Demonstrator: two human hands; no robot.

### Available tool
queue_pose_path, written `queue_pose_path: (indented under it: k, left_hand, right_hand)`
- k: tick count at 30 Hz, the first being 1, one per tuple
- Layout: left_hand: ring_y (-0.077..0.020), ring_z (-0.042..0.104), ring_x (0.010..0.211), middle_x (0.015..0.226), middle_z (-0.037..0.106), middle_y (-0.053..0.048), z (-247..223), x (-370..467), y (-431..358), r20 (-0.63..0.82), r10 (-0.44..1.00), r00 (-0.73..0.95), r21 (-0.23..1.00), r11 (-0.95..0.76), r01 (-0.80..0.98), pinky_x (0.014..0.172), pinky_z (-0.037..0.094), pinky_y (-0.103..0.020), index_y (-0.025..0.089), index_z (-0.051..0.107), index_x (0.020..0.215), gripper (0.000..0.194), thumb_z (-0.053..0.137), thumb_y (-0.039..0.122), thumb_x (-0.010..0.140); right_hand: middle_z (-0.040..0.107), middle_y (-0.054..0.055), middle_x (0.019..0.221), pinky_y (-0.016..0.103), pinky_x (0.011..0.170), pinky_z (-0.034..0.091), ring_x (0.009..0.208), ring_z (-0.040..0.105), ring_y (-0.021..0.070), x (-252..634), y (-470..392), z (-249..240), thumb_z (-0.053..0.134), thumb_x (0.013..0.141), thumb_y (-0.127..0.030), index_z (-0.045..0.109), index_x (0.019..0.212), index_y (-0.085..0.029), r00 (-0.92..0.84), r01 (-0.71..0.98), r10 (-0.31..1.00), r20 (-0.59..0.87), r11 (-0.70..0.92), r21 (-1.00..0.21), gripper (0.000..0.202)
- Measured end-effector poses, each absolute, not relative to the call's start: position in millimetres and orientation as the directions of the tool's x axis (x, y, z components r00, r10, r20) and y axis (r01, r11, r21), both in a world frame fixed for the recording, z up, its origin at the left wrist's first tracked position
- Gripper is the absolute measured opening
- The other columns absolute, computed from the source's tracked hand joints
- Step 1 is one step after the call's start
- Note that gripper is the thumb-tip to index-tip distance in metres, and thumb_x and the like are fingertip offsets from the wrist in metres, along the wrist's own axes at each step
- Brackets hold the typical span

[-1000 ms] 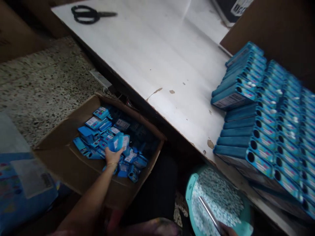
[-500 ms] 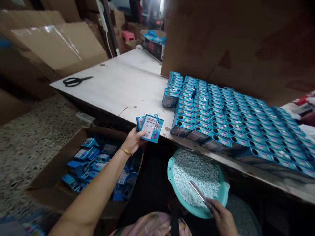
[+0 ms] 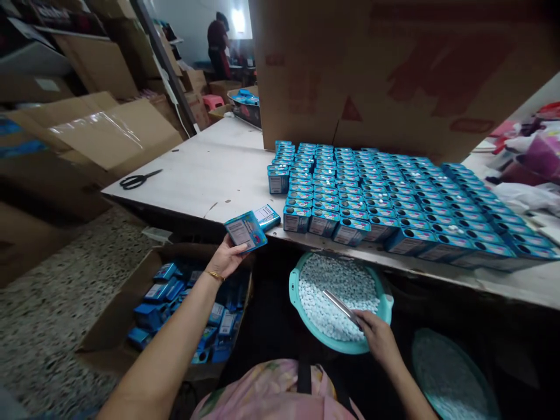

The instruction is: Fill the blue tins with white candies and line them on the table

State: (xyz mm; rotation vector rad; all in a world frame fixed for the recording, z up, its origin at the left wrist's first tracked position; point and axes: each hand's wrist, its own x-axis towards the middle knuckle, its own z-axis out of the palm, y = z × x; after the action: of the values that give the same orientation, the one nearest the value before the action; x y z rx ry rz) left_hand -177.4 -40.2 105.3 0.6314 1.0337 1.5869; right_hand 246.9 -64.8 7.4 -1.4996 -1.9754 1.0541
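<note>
My left hand (image 3: 227, 259) is closed around the lower edge of a flat blue box (image 3: 245, 231) with a pale printed panel, held just off the table's front edge. Right behind it, another blue box (image 3: 266, 217) lies on the table edge, partly covered by the held one. My right hand (image 3: 376, 332) grips a narrow shiny metal scoop (image 3: 336, 303). Its tip rests over small pale tablets (image 3: 328, 271) that fill a turquoise basin (image 3: 294, 291) below the table edge. Whether the scoop carries any tablets cannot be made out.
Rows of upright blue boxes (image 3: 350, 224) cover the right of the white table (image 3: 196, 175), before a large carton (image 3: 306, 76). Black scissors (image 3: 140, 179) lie at the left. A floor carton (image 3: 100, 344) holds more blue boxes. A second basin (image 3: 455, 373) stands lower right. A person (image 3: 217, 46) stands far back.
Two boxes were fanned in my left hand; now it holds one, and another lies on the table edge. The view has shifted. The scoop stays in my right hand over the basin.
</note>
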Motion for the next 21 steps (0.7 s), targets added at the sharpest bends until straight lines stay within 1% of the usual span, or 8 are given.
queue_pose_path:
  k: [3,5,8,10,12,14,16,21]
  left_hand:
    - [-0.0167,0.058,0.092,0.095,0.063,0.0,109.6,-162.5,-42.0,-0.022,0.953,-0.303,0.937,-0.086,-0.338,0.087,0.044,-0.036,0.024,0.055,0.097,0.046,0.071,0.011,0.056]
    - [-0.0177,0.058,0.092,0.094,0.063,0.0,110.6,-147.8,-44.1,0.021,0.956,-0.292,0.965,-0.095,-0.242,0.088,0.043,-0.036,0.022,0.055,0.099,0.046,0.072,0.016,0.056]
    - [-0.0196,0.058,0.091,0.096,0.063,-0.003,100.5,-122.8,-52.4,-0.002,0.969,-0.248,0.988,-0.035,-0.148,0.086,0.044,-0.038,0.021,0.053,0.102,0.048,0.072,0.022,0.058]
    - [-0.0206,0.058,0.091,0.097,0.063,-0.005,85.9,-109.0,-60.9,-0.081,0.974,-0.213,0.992,0.057,-0.116,0.084,0.045,-0.039,0.019,0.052,0.102,0.047,0.071,0.027,0.059]
    - [-0.0212,0.058,0.091,0.097,0.062,-0.006,68.2,-99.6,-69.0,-0.176,0.967,-0.183,0.981,0.157,-0.114,0.082,0.046,-0.039,0.018,0.051,0.101,0.047,0.07,0.03,0.06]
    - [-0.0214,0.058,0.092,0.098,0.062,-0.006,50.8,-93.3,-73.6,-0.253,0.954,-0.162,0.963,0.231,-0.142,0.082,0.047,-0.039,0.018,0.05,0.101,0.049,0.071,0.03,0.059]
    - [-0.021,0.058,0.093,0.099,0.062,-0.006,35.6,-86.7,-72.8,-0.303,0.943,-0.14,0.941,0.272,-0.202,0.082,0.047,-0.038,0.018,0.049,0.101,0.049,0.071,0.03,0.059]
    - [-0.0198,0.06,0.089,0.1,0.061,-0.006,11.3,-64.8,-56.9,-0.407,0.912,-0.042,0.848,0.361,-0.388,0.08,0.048,-0.039,0.019,0.049,0.1,0.044,0.069,0.032,0.063]
  right_hand:
    - [0.065,0.007,0.088,0.029,0.075,0.045,0.083,0.058,0.0185,244.3,-60.8,-1.6,0.038,0.082,-0.035,0.063,0.094,-0.018,-0.358,0.634,0.93,-0.082,0.177,-0.753,0.033]
    - [0.064,0.007,0.089,0.027,0.076,0.044,0.084,0.057,0.0178,246.2,-58.0,-4.9,0.036,0.083,-0.03,0.063,0.095,-0.018,-0.373,0.699,0.924,-0.084,0.221,-0.68,0.032]
    - [0.062,0.007,0.092,0.026,0.076,0.041,0.089,0.055,0.0175,254.9,-51.6,-1.0,0.032,0.082,-0.017,0.06,0.1,-0.018,-0.333,0.861,0.937,-0.109,0.255,-0.44,0.033]
    - [0.06,0.009,0.095,0.026,0.075,0.04,0.091,0.054,0.018,262.2,-44.9,5.7,0.032,0.08,-0.011,0.059,0.101,-0.018,-0.306,0.932,0.943,-0.132,0.268,-0.245,0.035]
    - [0.06,0.011,0.095,0.026,0.077,0.038,0.091,0.053,0.0184,266.6,-36.6,10.9,0.033,0.08,-0.009,0.06,0.097,-0.016,-0.299,0.953,0.938,-0.175,0.282,-0.115,0.033]
    - [0.06,0.013,0.094,0.027,0.08,0.037,0.091,0.052,0.0192,263.6,-28.3,9.8,0.034,0.081,-0.009,0.062,0.09,-0.013,-0.266,0.963,0.934,-0.237,0.246,-0.113,0.03]
    - [0.061,0.014,0.094,0.028,0.08,0.037,0.092,0.053,0.0196,250.6,-21.7,0.5,0.034,0.08,-0.008,0.063,0.087,-0.013,-0.204,0.971,0.935,-0.291,0.155,-0.182,0.03]
    - [0.064,0.008,0.098,0.024,0.077,0.039,0.092,0.055,0.0172,193.0,-13.7,-39.0,0.039,0.078,-0.009,0.064,0.095,-0.017,-0.148,0.934,0.933,-0.327,0.023,-0.357,0.031]
